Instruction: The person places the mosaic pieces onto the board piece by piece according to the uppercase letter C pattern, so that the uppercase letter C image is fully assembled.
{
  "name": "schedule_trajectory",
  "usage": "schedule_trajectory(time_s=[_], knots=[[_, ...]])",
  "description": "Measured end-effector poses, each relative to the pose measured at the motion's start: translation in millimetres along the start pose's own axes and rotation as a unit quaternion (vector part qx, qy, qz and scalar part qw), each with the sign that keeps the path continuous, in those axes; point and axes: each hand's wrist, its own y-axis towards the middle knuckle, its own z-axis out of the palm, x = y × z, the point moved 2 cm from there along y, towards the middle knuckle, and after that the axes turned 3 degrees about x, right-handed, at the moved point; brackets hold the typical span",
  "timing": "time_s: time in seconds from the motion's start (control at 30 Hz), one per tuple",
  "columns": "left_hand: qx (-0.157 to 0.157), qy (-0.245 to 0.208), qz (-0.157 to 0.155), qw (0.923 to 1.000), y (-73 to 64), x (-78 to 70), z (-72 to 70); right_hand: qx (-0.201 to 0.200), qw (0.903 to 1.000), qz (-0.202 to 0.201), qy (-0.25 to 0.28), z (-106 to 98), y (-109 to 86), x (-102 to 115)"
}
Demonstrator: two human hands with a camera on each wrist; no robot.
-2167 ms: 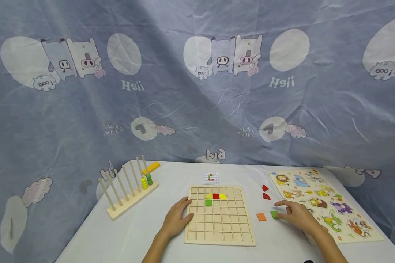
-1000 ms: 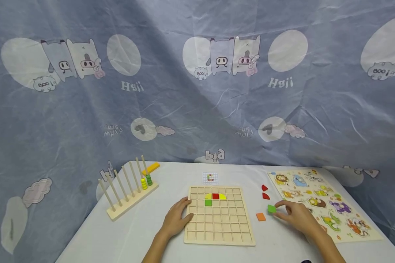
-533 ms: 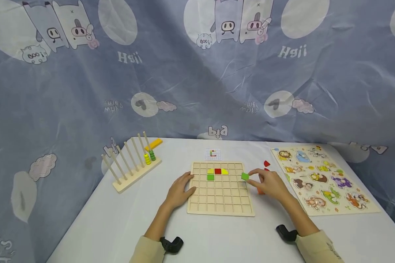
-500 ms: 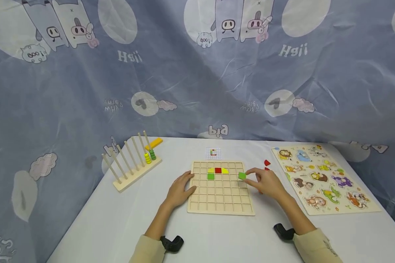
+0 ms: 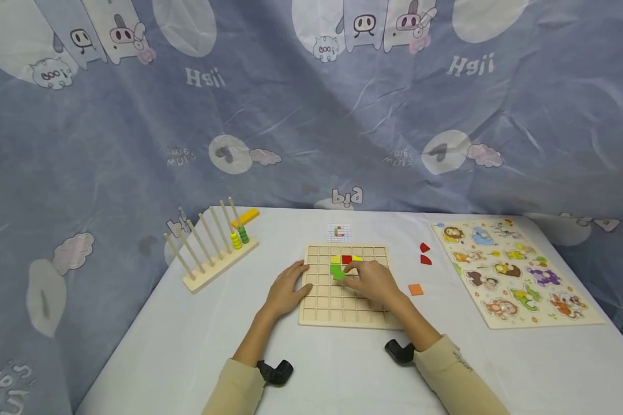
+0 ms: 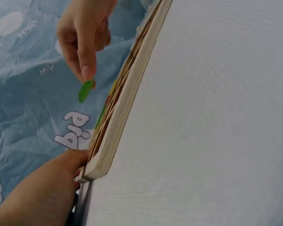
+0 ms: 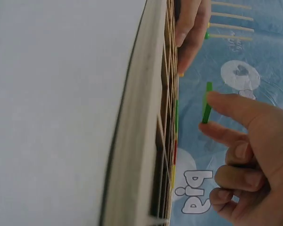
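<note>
A wooden grid board (image 5: 319, 314) lies on the white table. My right hand (image 5: 372, 282) is over it, pinching a green square tile (image 5: 339, 276) between thumb and finger. In the right wrist view this tile (image 7: 207, 102) is on edge, apart from the board's surface. Just behind it in the grid lies another green tile (image 5: 334, 267), with a yellow piece (image 5: 335, 259), a red square (image 5: 346, 259) and a second yellow piece (image 5: 357, 258) in the row beyond. My left hand (image 5: 284, 291) rests against the board's left edge, its fingertips and thumb touching the rim.
Right of the board lie an orange square (image 5: 416, 289) and two red pieces (image 5: 426, 260). Farther right is an animal puzzle board (image 5: 519, 276). A small pattern card (image 5: 339, 233) sits behind the grid; a peg rack (image 5: 220, 265) with rings stands at left.
My right hand has picked the green tile up from the table and carried it left over the board. The head view has tilted down. My left hand stays at the board's edge.
</note>
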Motion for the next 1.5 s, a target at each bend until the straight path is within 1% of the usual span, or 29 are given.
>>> schedule_trajectory(time_s=[0.1, 0.27, 0.37, 0.5, 0.63, 0.83, 0.93, 1.1, 1.2, 1.33, 1.5], knots=[[-0.008, -0.003, 0.000, 1.0000, -1.0, -1.1, 0.3, 0.002, 0.9999, -0.001, -0.012, 5.8, 1.5, 1.8], [-0.005, -0.006, -0.002, 1.0000, -4.0, -1.3, 3.1, 0.019, 0.9993, 0.011, -0.029, 14.4, 1.8, 3.0], [-0.006, -0.006, -0.003, 1.0000, -4.4, -0.8, 4.5, 0.022, 0.9989, 0.010, -0.040, 18.5, 3.5, 3.3], [-0.010, -0.009, -0.005, 0.9999, -1.9, -0.6, 4.9, 0.011, 0.9981, 0.002, -0.061, 21.1, 6.4, 2.7], [-0.011, -0.012, -0.006, 0.9998, -1.6, 0.3, 4.8, 0.004, 0.9978, 0.001, -0.066, 22.8, 7.5, 2.7], [-0.017, -0.004, -0.001, 0.9998, -0.5, -0.2, 1.7, -0.011, 0.9972, -0.006, -0.073, 20.7, 9.2, 3.5], [-0.020, -0.007, -0.001, 0.9998, -2.7, -0.1, 2.5, -0.015, 0.9976, -0.008, -0.067, 21.9, 7.3, 3.6], [-0.013, -0.008, 0.005, 0.9999, -8.1, 0.1, 8.1, -0.009, 0.9976, 0.008, -0.068, 26.3, 0.8, 1.1], [-0.020, -0.008, 0.007, 0.9997, -10.5, 0.2, 8.7, -0.012, 0.9978, 0.006, -0.064, 27.2, -0.6, 1.8], [-0.030, -0.003, 0.005, 0.9995, -10.7, 1.5, 7.2, -0.023, 0.9977, -0.003, -0.063, 25.6, -0.2, 4.3], [-0.032, -0.008, 0.009, 0.9994, -6.9, -0.2, 4.6, -0.026, 0.9985, 0.007, -0.047, 22.9, 0.9, 3.7]])
